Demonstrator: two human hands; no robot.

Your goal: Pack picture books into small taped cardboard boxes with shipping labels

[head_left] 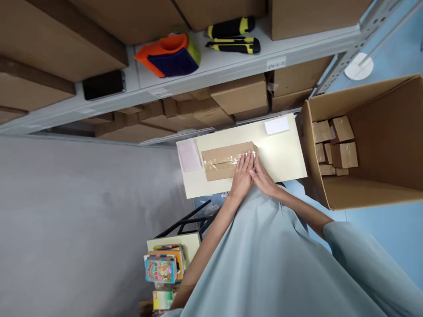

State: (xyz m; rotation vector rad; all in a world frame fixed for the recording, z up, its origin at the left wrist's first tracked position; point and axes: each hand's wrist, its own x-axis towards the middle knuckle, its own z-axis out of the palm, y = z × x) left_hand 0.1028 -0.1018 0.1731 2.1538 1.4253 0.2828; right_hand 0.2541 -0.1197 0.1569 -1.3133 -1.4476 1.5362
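Note:
A long cardboard box (pixel 220 171) lies flat on the narrow cream table (pixel 284 154), with clear tape running along its top. My left hand (pixel 243 176) rests flat on the right part of the box, fingers stretched over the tape. My right hand (pixel 263 178) lies against the box's right end, fingers extended, its thumb touching my left hand. A pinkish pad (pixel 190 156) sits at the table's left end. A small stack of white labels (pixel 276 125) lies near its back right corner.
On the right stands a large open carton (pixel 380 145) holding several small taped boxes (pixel 343 155). Behind the table, a shelf (pixel 228 66) bears cartons, utility knives (pixel 233 45), an orange and blue tape dispenser (pixel 168 55) and a black phone (pixel 104 84). Books (pixel 161 269) are stacked at lower left.

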